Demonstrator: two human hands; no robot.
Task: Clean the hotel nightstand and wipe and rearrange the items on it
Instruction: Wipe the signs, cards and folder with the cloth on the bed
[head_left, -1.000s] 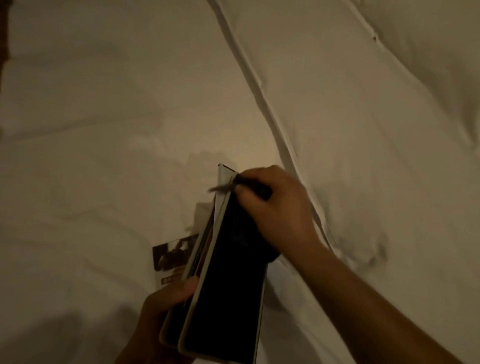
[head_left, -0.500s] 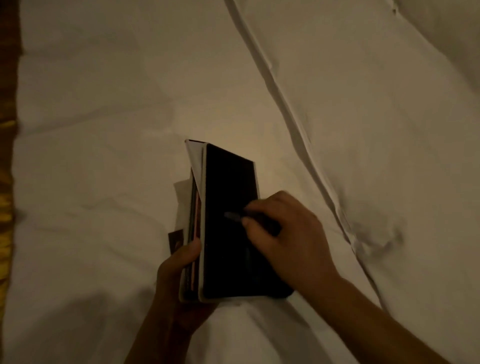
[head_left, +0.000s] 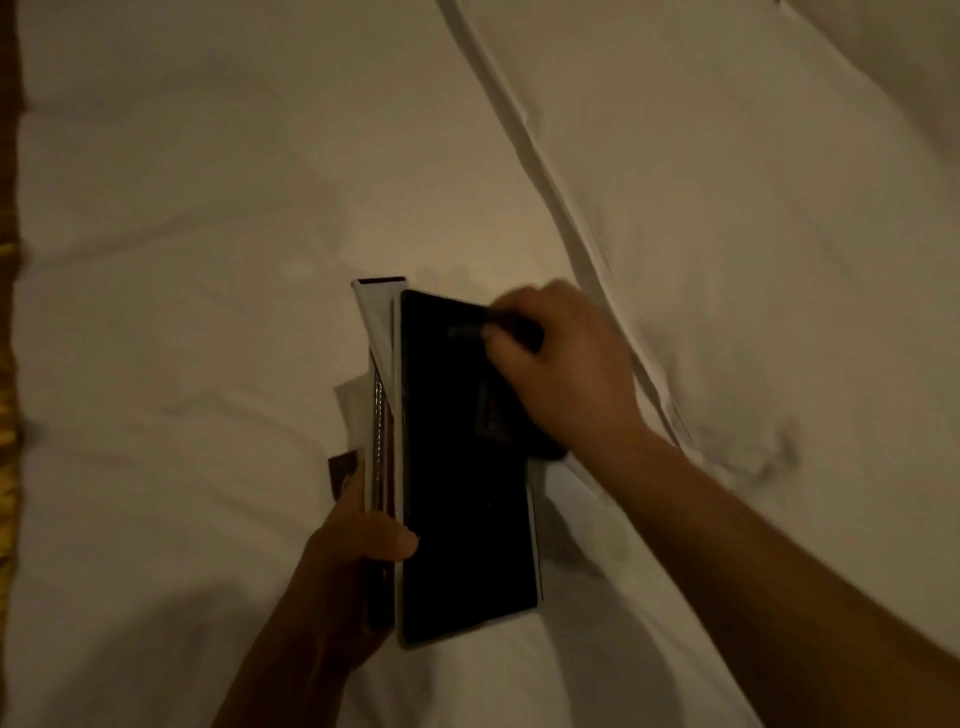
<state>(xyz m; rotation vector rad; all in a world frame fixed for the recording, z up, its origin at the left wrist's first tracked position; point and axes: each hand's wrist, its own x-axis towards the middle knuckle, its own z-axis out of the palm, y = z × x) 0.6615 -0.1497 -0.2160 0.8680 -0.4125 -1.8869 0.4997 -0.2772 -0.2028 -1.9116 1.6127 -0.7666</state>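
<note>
A stack of flat items with a black-faced booklet (head_left: 462, 509) on top hangs over the white bed. My left hand (head_left: 358, 545) grips the stack's lower left edge, thumb on the black cover. Behind the cover, white and red-edged leaflets (head_left: 376, 322) fan out to the left. My right hand (head_left: 561, 374) presses a dark cloth (head_left: 511, 332) against the upper right of the black cover. Blur smears the cloth and my fingers. The nightstand itself is out of view.
White bedding (head_left: 208, 260) fills the view, with a folded duvet seam (head_left: 571, 218) running diagonally from top centre to lower right. A thin golden-brown strip (head_left: 8, 364) runs down the left edge.
My right hand with the dark cloth slid from the middle of the black cover up to its top right. The stack has turned more upright in my left hand.
</note>
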